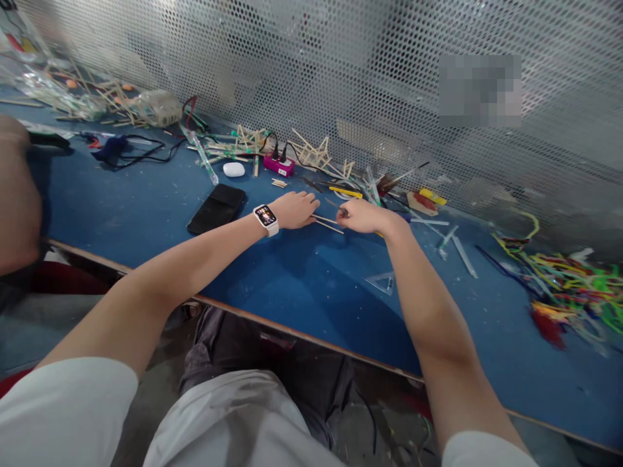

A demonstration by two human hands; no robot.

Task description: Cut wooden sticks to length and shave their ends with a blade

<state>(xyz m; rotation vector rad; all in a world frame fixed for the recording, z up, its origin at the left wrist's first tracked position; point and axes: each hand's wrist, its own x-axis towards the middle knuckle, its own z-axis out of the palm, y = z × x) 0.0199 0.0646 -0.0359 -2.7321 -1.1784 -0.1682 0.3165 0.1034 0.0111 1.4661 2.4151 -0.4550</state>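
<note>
Two thin wooden sticks lie on the blue table between my hands. My left hand, with a white watch on its wrist, rests low over the table. Its thumb side holds the sticks' left ends, while the other fingers reach forward. Curled in a pinch, my right hand is at the right end of the upper stick. A thin greyish pointed piece shows just beyond its fingertips. What sits inside that pinch is hidden. A yellow cutter lies behind my hands.
A black pouch, a white earbud case and a magenta power strip lie left. A clear set square is near my right forearm. Colourful pipe cleaners pile at right. A perforated metal screen stands behind; another person's arm is left.
</note>
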